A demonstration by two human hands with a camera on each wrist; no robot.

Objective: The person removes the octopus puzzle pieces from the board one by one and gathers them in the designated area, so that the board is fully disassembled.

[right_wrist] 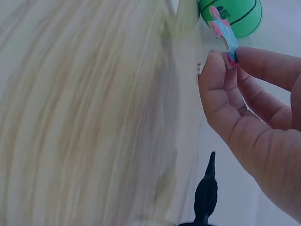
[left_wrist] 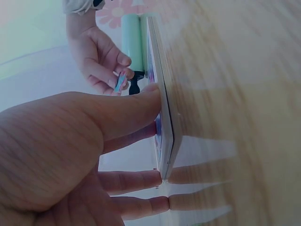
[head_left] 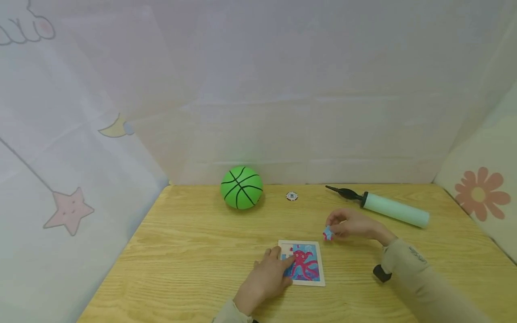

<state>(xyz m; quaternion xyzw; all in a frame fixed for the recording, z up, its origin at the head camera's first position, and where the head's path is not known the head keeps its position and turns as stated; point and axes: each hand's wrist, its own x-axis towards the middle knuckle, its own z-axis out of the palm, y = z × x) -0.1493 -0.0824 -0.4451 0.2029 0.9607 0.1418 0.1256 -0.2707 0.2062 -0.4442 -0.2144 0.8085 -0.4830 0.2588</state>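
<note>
A jigsaw puzzle [head_left: 307, 267] of a pink octopus on blue lies flat in a pale frame, with a bare gap at its upper left. My left hand [head_left: 267, 274] rests on its left side, the index finger reaching over the picture. In the left wrist view the thumb touches the near edge of the frame [left_wrist: 164, 117], and the other fingers stretch out fairly straight. Up and to the right of the puzzle, my right hand [head_left: 352, 224] pinches a blue and pink puzzle piece [right_wrist: 228, 35] between thumb and fingertips, raised above the table.
A green ball [head_left: 241, 188] with black lines sits at the back of the wooden table [head_left: 181, 251]. Right of it lies a poker chip [head_left: 291, 196]. A pale green hand pump [head_left: 396, 210] with a black nozzle lies behind my right hand. Printed cloth hangs around the table.
</note>
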